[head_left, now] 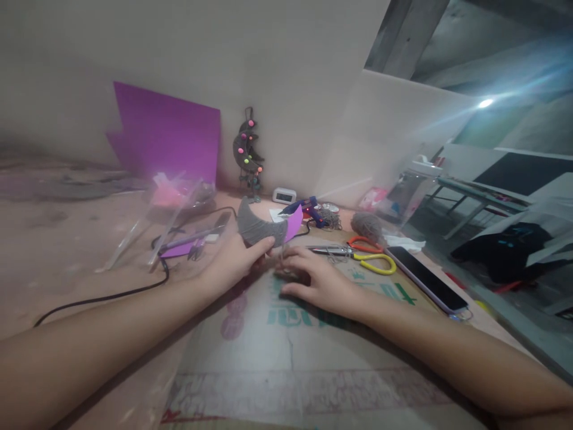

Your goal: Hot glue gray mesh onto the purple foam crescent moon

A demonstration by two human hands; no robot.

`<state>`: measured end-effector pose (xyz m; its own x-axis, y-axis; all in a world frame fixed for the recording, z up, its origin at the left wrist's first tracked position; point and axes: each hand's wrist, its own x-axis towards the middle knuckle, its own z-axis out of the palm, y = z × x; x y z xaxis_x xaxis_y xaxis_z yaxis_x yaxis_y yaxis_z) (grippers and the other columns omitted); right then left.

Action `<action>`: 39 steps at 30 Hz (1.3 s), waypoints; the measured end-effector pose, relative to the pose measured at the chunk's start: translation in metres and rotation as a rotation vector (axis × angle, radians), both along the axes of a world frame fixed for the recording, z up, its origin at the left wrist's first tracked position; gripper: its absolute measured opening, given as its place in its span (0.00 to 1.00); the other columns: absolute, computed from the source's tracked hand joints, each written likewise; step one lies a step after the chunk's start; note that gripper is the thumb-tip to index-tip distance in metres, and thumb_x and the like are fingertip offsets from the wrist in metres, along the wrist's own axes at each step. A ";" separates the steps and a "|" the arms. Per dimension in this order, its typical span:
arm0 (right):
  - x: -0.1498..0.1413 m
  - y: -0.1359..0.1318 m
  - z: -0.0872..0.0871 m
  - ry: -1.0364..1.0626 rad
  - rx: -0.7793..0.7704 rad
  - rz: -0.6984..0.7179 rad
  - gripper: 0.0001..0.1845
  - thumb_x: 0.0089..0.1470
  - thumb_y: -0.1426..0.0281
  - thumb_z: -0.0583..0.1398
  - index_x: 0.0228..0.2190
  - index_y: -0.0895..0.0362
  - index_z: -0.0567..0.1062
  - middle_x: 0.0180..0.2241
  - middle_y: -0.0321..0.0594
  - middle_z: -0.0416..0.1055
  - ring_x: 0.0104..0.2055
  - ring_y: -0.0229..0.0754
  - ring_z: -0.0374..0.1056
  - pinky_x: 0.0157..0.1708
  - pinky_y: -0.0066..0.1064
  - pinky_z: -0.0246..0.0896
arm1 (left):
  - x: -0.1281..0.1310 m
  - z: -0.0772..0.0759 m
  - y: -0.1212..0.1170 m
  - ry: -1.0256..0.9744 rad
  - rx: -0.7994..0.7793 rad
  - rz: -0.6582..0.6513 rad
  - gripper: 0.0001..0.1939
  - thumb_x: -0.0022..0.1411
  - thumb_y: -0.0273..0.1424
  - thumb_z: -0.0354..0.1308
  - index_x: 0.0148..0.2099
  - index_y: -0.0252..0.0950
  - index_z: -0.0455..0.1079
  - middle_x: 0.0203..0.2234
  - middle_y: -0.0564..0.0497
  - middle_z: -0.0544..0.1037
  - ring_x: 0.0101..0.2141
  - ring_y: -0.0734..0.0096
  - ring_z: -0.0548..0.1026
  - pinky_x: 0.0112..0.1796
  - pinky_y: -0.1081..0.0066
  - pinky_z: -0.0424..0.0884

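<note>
My left hand (244, 258) is closed on a crescent-shaped cutout (257, 224), pinching its lower edge between thumb and fingers. Grey yarn is wrapped round most of the crescent, while its right tip shows bare purple. Just to the right, my right hand (316, 278) has curled fingers around a thin strand of grey yarn (282, 255) running down from the crescent. Its fingertips are slightly blurred. Both hands are above a printed cardboard sheet (286, 358).
Behind lie a blue glue gun (308, 209), a small white clock (285, 195) and a yarn ball (367, 224). Scissors (376, 263) and a phone (425, 279) are at right. Purple sheets (172, 134) and a decorated crescent (246, 146) stand against the wall. A black cord (111, 295) crosses left.
</note>
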<state>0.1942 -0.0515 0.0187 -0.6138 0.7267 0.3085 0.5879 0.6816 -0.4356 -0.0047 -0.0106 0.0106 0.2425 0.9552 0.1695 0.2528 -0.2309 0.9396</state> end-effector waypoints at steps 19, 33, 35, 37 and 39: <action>-0.009 -0.022 -0.009 -0.182 0.463 0.259 0.11 0.62 0.69 0.51 0.34 0.58 0.73 0.25 0.39 0.70 0.27 0.38 0.63 0.28 0.29 0.58 | 0.004 0.000 0.001 -0.049 0.049 -0.015 0.10 0.53 0.35 0.57 0.36 0.35 0.74 0.26 0.51 0.78 0.28 0.65 0.73 0.23 0.73 0.66; 0.018 -0.011 0.040 -0.141 0.603 0.091 0.11 0.61 0.71 0.52 0.37 0.59 0.74 0.30 0.43 0.73 0.32 0.40 0.66 0.33 0.31 0.60 | 0.004 0.002 -0.002 -0.018 0.157 -0.072 0.16 0.52 0.32 0.58 0.45 0.36 0.73 0.37 0.49 0.79 0.38 0.62 0.75 0.33 0.69 0.73; 0.023 -0.005 0.047 -0.078 0.526 -0.042 0.11 0.61 0.69 0.53 0.36 0.57 0.74 0.31 0.41 0.74 0.32 0.39 0.67 0.33 0.30 0.60 | 0.004 0.003 -0.003 -0.010 0.134 -0.056 0.18 0.51 0.32 0.59 0.46 0.36 0.72 0.37 0.48 0.79 0.37 0.60 0.75 0.33 0.69 0.73; 0.027 0.002 0.050 -0.010 0.453 -0.170 0.11 0.60 0.68 0.53 0.35 0.57 0.75 0.31 0.40 0.75 0.31 0.38 0.68 0.32 0.29 0.60 | 0.004 0.002 -0.004 0.000 0.139 -0.037 0.20 0.51 0.32 0.59 0.48 0.35 0.71 0.36 0.48 0.79 0.38 0.59 0.75 0.34 0.67 0.74; 0.032 0.010 0.051 0.048 0.385 -0.266 0.11 0.60 0.66 0.55 0.33 0.57 0.76 0.31 0.40 0.75 0.32 0.39 0.69 0.32 0.28 0.60 | 0.003 0.001 -0.004 0.019 0.165 -0.034 0.21 0.52 0.32 0.59 0.50 0.34 0.70 0.36 0.47 0.78 0.39 0.59 0.75 0.36 0.65 0.74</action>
